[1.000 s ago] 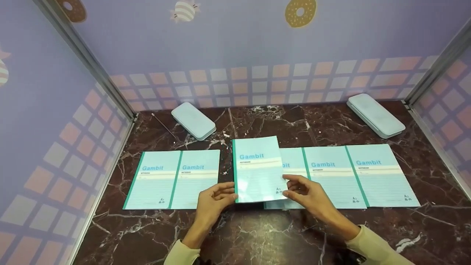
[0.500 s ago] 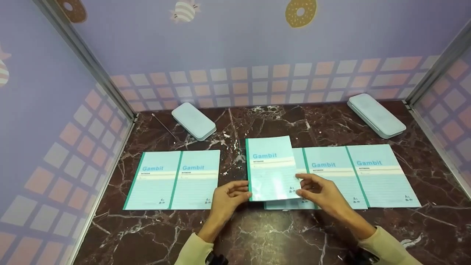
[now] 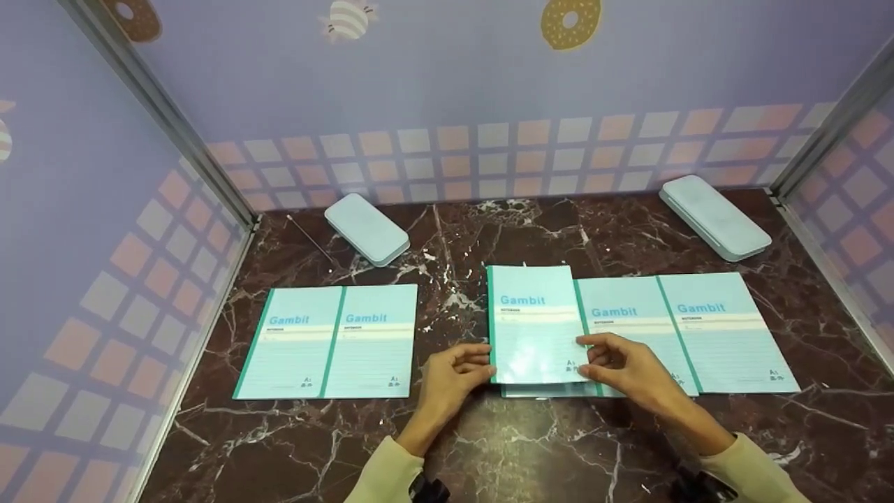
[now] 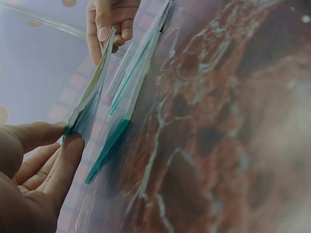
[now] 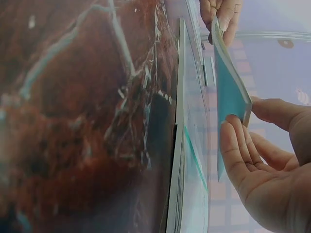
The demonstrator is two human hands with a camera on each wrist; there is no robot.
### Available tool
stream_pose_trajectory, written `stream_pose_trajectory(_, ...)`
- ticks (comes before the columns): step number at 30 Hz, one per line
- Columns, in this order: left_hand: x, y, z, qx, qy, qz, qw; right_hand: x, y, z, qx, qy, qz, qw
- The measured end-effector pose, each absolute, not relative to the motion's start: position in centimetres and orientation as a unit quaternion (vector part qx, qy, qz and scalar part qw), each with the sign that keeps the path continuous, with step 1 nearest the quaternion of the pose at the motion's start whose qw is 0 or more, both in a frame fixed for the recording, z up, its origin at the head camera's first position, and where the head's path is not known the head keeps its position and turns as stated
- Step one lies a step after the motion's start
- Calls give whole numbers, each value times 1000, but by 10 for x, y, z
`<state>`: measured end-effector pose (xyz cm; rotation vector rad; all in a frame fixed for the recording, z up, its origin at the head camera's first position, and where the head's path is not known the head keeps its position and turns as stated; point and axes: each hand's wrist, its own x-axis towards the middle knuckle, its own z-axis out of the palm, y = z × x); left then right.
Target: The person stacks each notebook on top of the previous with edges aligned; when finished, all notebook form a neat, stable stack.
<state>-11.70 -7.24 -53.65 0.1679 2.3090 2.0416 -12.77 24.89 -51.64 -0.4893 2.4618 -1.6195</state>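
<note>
A light-blue Gambit notebook (image 3: 534, 335) with a green spine is raised above the table, partly over the leftmost notebook of the right-hand row. My left hand (image 3: 450, 377) pinches its spine edge low down, thumb on the upper side and fingers beneath, as the left wrist view shows on the notebook (image 4: 90, 97). My right hand (image 3: 625, 367) pinches the opposite edge near the lower corner; in the right wrist view its fingers (image 5: 238, 145) press the underside. Beneath lies the covered notebook (image 3: 548, 391), only its lower strip in sight. Beside it lie the middle notebook (image 3: 628, 297) and the right-end notebook (image 3: 730, 342).
Two matching notebooks (image 3: 293, 360) (image 3: 377, 356) lie side by side at the left. A white case (image 3: 367, 229) and a thin stick (image 3: 309, 237) are at the back left. Another white case (image 3: 716, 218) sits at the back right. Patterned walls (image 3: 454, 84) enclose the marble table (image 3: 279, 447).
Both hands have carried the notebook to the right, over the leftmost notebook of the right row. It now sits slightly lower in view. The other notebooks and cases have stayed put.
</note>
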Motion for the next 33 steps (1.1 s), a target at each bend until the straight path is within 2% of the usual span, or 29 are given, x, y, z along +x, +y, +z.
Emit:
stream_pose_trajectory(11,-113,-61,-546,55,765,642,23,-126,258,-521,-147,841,-509,110)
stream_pose_trajectory(18,-111,-55,-547,45,772,633,25,-124,258,-522,-148,849,-496,105)
stream_pose_trajectory(27,-110,-54,-548,51,798,601,-1,-125,256,-524,-162,875,-448,86)
stream_pose_trajectory(33,-109,-55,-549,59,805,590,-12,-126,255,-522,-164,882,-433,94)
